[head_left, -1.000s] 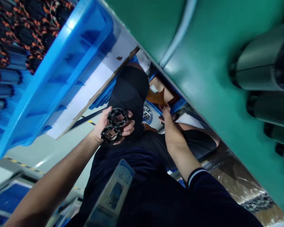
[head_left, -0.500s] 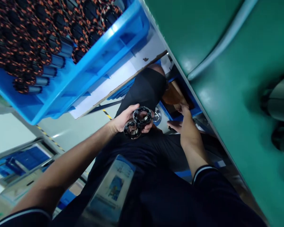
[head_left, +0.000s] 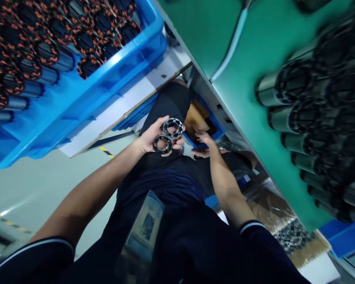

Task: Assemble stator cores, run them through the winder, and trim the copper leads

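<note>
My left hand (head_left: 149, 138) is closed around two black slotted rings (head_left: 162, 144), which lie side by side above my lap with their round openings facing up. Its thumb is along the upper side, and the fingertips show at the far side. My right hand (head_left: 203, 137) reaches down to a blue bin (head_left: 220, 128) beside my knee, under the table edge. Its fingers look slightly apart, with nothing visible between them. Brown cardboard (head_left: 198, 116) lies inside that bin, close to the fingers.
A blue tray (head_left: 127, 65) at upper left holds many copper-wound motor stators (head_left: 47, 53). On the green table (head_left: 239, 102) at right stand rows of metal cylinders (head_left: 279, 118) with black ends, and a pale hose (head_left: 232, 45). A box with plastic film (head_left: 268, 209) sits at lower right.
The view has swung, showing more of the green table's cylinders. My left hand still holds both rings, now turned more face-up. My right hand stays at the bin.
</note>
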Motion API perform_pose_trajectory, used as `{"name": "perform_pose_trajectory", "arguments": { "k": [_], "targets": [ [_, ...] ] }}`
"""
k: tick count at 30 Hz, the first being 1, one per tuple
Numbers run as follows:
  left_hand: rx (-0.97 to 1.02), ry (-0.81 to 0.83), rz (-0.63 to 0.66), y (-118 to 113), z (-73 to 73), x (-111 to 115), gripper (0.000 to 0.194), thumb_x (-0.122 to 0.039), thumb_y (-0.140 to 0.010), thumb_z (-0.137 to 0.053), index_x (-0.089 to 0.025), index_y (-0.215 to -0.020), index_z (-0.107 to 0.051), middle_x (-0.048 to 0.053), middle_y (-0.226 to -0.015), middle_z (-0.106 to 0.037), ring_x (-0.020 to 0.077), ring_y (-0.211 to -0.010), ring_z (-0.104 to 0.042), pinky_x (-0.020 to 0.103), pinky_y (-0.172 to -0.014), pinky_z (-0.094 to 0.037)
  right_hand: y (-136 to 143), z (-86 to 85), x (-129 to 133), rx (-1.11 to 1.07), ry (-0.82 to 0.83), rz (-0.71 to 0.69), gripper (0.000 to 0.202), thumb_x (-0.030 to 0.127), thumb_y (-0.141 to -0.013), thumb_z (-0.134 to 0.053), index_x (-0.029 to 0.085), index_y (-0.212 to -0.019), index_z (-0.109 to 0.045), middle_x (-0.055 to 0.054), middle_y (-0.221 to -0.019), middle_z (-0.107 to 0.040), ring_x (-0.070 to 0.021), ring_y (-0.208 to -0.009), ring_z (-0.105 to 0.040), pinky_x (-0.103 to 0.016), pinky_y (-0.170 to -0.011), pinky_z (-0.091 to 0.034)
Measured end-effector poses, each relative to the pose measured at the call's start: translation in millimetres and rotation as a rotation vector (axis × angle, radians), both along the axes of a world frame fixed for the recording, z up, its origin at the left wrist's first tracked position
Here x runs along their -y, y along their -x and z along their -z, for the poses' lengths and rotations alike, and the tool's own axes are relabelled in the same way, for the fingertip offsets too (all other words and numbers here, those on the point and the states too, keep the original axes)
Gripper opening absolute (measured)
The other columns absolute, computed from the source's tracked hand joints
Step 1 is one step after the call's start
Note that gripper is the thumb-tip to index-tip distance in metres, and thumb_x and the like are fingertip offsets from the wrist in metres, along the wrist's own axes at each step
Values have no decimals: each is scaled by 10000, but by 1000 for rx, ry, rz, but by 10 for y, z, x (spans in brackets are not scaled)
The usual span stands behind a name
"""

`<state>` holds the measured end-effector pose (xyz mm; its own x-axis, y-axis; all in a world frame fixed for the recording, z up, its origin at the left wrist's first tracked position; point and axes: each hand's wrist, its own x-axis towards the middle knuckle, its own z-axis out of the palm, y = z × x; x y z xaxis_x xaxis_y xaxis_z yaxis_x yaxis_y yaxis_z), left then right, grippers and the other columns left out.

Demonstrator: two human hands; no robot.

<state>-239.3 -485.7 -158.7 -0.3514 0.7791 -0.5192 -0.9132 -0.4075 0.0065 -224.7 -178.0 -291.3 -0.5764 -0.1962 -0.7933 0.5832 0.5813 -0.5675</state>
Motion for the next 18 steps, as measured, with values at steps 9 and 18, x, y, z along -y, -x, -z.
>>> {"name": "perform_pose_trajectory", "arguments": {
  "k": [9, 18],
  "targets": [
    [-83, 116, -8, 64, -34, 47, 537, -677, -1151, -468, -192, -1212, -692, 105, -864, -677, 284, -657, -697, 326, -343, -536, -620, -750, 370, -121, -19, 316, 445, 465, -1161, -798, 192, -1505, -730, -126, -1459, -769, -270, -1224, -800, -485, -1043, -729],
    [-397, 202, 169, -238, -669, -50, 505, -655, -1041, -783, -190, -1231, -728, 80, -916, -702, 211, -623, -636, 289, -448, -555, -1900, -1718, -62, -536, -221, 519, 421, 479, -1180, -763, 225, -1515, -740, -132, -1504, -764, -278, -1283, -787, -520, -1128, -704]
  ]
}}
